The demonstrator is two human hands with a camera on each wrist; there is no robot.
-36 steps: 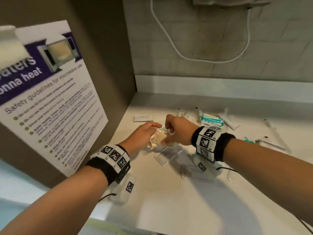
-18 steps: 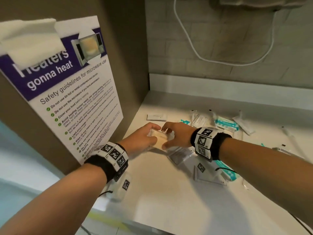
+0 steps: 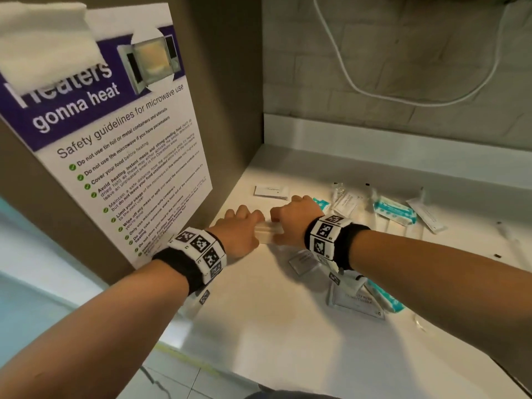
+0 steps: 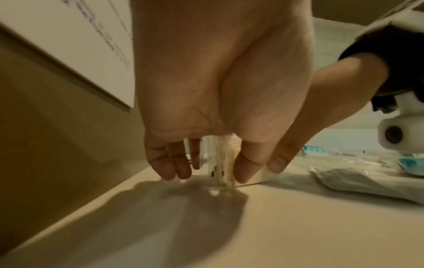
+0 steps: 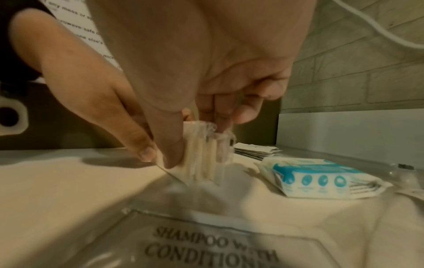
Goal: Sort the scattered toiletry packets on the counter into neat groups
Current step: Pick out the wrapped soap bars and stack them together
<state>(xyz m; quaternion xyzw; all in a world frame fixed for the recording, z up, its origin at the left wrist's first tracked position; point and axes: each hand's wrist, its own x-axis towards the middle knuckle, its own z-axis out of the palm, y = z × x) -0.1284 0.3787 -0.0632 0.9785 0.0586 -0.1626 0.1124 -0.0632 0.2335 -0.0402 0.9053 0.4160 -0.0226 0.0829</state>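
Note:
A small stack of clear-wrapped cream packets (image 3: 269, 231) stands on edge on the white counter (image 3: 288, 341), close to the left wall. My left hand (image 3: 247, 223) grips its left end, thumb on the near face and fingers on the far side. My right hand (image 3: 283, 223) pinches the right end the same way. The left wrist view shows the left hand (image 4: 206, 174) around the packets (image 4: 220, 163). The right wrist view shows the right hand (image 5: 197, 139) on the packets (image 5: 201, 163), whose lower edges touch the counter.
A shampoo-with-conditioner sachet (image 3: 355, 303) lies under my right wrist. Teal-and-white packets (image 3: 394, 210), flat white sachets (image 3: 270, 191) and thin clear packets (image 3: 509, 234) lie scattered behind and to the right. A microwave poster (image 3: 129, 156) covers the left wall. A white cable (image 3: 374, 93) hangs on the tiled back wall.
Both hands have closed in on the cream packets. The packets were loose and crumpled between them and now form a squared stack on edge on the counter, nearer the left wall.

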